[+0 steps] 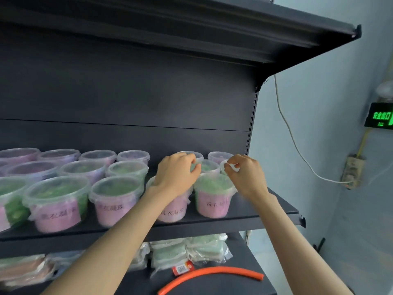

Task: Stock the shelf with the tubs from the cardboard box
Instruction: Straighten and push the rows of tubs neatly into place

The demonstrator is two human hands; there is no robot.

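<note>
Clear plastic tubs with pink labels and green or purple contents stand in three rows on the dark shelf point(265, 211). My left hand point(176, 173) reaches over a front-row tub point(172, 211), and its fingers curl on the rim of a middle-row tub point(209, 167). My right hand point(244, 175) pinches the rim of the rightmost middle-row tub point(223, 166), which it mostly hides. Another front-row tub point(213, 199) stands between my wrists. Two back-row tubs point(220, 156) show behind my hands. The cardboard box is out of view.
An upper shelf point(297, 37) overhangs the tubs. On the lower shelf lie plastic-wrapped green packs point(191, 250) and an orange hose point(212, 273). To the right, a white cable point(291, 135) runs down the blue wall, beside a green lit sign point(380, 117).
</note>
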